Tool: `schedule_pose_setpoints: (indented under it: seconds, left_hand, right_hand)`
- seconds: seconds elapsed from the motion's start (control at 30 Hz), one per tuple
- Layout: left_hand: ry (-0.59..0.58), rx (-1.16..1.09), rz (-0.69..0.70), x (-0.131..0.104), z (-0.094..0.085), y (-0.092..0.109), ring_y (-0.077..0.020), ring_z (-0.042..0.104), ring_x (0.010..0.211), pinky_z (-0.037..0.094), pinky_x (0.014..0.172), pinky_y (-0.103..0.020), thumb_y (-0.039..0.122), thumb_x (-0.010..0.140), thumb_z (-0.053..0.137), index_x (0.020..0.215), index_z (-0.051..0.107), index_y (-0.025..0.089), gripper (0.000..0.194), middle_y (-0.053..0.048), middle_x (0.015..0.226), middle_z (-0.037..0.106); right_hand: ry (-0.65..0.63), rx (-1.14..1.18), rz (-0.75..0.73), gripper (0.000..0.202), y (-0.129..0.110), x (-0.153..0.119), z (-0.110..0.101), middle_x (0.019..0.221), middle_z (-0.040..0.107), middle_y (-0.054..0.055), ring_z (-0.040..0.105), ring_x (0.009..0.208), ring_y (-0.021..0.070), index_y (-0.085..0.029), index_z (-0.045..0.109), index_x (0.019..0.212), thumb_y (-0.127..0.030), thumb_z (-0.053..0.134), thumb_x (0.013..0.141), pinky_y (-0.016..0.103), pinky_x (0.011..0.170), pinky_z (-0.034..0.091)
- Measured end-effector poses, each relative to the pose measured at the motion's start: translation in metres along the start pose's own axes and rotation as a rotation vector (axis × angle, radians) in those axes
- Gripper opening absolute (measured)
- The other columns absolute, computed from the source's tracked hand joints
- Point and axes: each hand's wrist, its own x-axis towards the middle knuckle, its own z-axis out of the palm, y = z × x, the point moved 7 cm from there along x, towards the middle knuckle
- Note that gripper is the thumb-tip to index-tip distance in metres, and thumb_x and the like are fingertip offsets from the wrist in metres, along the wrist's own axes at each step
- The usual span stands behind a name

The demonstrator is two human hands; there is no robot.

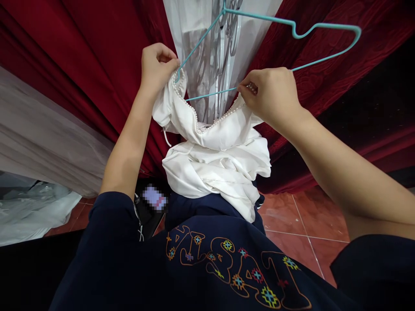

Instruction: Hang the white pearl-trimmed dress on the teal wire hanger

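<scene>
A white garment (220, 164) with a pearl-beaded neckline lies bunched on the lap, its top edge raised between both hands. My left hand (158, 67) pinches the beaded edge at the upper left, beside one end of a light blue hanger (266, 16). That hanger end sits inside the garment's left shoulder. On the right, my right hand (269, 90) is closed on the other side of the beaded neckline, over the hanger's lower bar. The hanger's right end sticks out above this hand, outside the garment.
Red curtains (106, 56) hang on both sides, with white fabric (197, 52) between them. A phone (154, 198) with a lit screen rests on a dark surface at the lower left. Clear plastic (35, 211) lies at the far left. Red tiles (292, 220) cover the floor.
</scene>
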Motion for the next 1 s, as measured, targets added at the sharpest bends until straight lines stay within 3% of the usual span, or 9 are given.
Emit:
schedule_pose_setpoints:
  seconds: [0.07,0.13,0.27,0.37,0.47,0.63,0.77,0.87,1.0]
  left_hand:
    - [-0.140,-0.190,-0.064,-0.008,0.007,0.016,-0.0116,0.061,0.088,0.059,0.083,-0.040,0.074,0.105,0.052,0.102,0.055,0.025,0.049,0.002,0.103,0.073]
    - [-0.233,-0.256,-0.059,-0.020,0.011,0.038,-0.0140,0.067,0.093,0.064,0.089,-0.044,0.075,0.107,0.041,0.104,0.058,0.025,0.053,-0.002,0.110,0.074]
    - [-0.223,-0.113,0.036,-0.039,0.008,0.068,-0.0142,0.070,0.095,0.066,0.097,-0.046,0.053,0.105,0.068,0.107,0.062,0.021,0.033,-0.003,0.113,0.075]
    - [-0.228,-0.034,0.084,-0.050,0.011,0.078,-0.0116,0.069,0.079,0.067,0.086,-0.043,0.036,0.108,0.069,0.121,0.064,0.021,0.021,-0.001,0.104,0.076]
    - [-0.219,0.026,0.139,-0.057,0.011,0.088,-0.0094,0.061,0.063,0.063,0.070,-0.038,0.033,0.111,0.062,0.133,0.064,0.025,0.023,0.002,0.093,0.073]
    - [-0.231,0.051,0.187,-0.060,0.000,0.098,-0.0116,0.054,0.064,0.059,0.067,-0.040,0.063,0.108,0.056,0.140,0.064,0.025,0.050,-0.002,0.090,0.071]
    - [-0.273,0.043,0.223,-0.060,-0.009,0.099,-0.0115,0.053,0.068,0.060,0.074,-0.044,0.089,0.089,0.050,0.138,0.069,0.024,0.084,-0.004,0.085,0.068]
    - [-0.307,-0.015,0.234,-0.063,-0.011,0.102,-0.0089,0.052,0.069,0.060,0.078,-0.048,0.093,0.083,0.048,0.140,0.068,0.019,0.095,-0.004,0.084,0.064]
    - [-0.343,-0.021,0.238,-0.065,-0.011,0.106,-0.0060,0.051,0.072,0.060,0.083,-0.053,0.089,0.086,0.047,0.142,0.065,0.012,0.096,-0.004,0.083,0.062]
  right_hand:
    - [0.005,0.029,0.010,0.019,0.002,0.000,0.000,0.111,0.076,0.013,0.069,0.107,0.0333,-0.020,0.075,0.106,-0.028,0.060,0.098,0.049,0.100,0.052]
    - [0.004,0.064,0.020,0.017,0.004,0.001,0.002,0.111,0.076,0.012,0.069,0.108,0.0320,-0.021,0.075,0.107,-0.028,0.062,0.098,0.047,0.101,0.052]
    - [-0.015,0.047,0.036,0.020,0.005,0.004,0.004,0.114,0.075,0.013,0.069,0.111,0.0330,-0.020,0.075,0.111,-0.027,0.061,0.100,0.047,0.103,0.051]
    - [-0.012,0.038,0.019,0.020,0.006,0.006,0.002,0.112,0.076,0.012,0.069,0.106,0.0310,-0.020,0.075,0.111,-0.026,0.061,0.098,0.044,0.100,0.051]
    - [0.002,0.076,-0.045,0.027,0.010,0.002,0.000,0.103,0.075,0.008,0.068,0.095,0.0265,-0.024,0.073,0.117,-0.023,0.063,0.092,0.038,0.092,0.051]
    - [0.143,0.140,0.041,0.054,0.051,-0.016,-0.012,0.092,0.070,0.005,0.065,0.080,0.0232,-0.026,0.048,0.140,-0.018,0.059,0.088,0.035,0.082,0.047]
    - [0.386,0.149,0.216,0.048,0.099,-0.025,-0.039,0.109,0.070,0.011,0.061,0.069,0.0193,-0.025,0.043,0.125,-0.013,0.060,0.082,0.033,0.067,0.042]
    - [0.509,0.168,0.217,0.047,0.114,-0.021,-0.059,0.131,0.062,0.015,0.057,0.065,0.0133,-0.026,0.042,0.111,-0.003,0.059,0.073,0.031,0.059,0.036]
    - [0.520,0.203,0.204,0.051,0.121,-0.001,-0.071,0.129,0.057,0.014,0.045,0.060,0.0093,-0.024,0.042,0.114,-0.002,0.058,0.072,0.032,0.056,0.030]
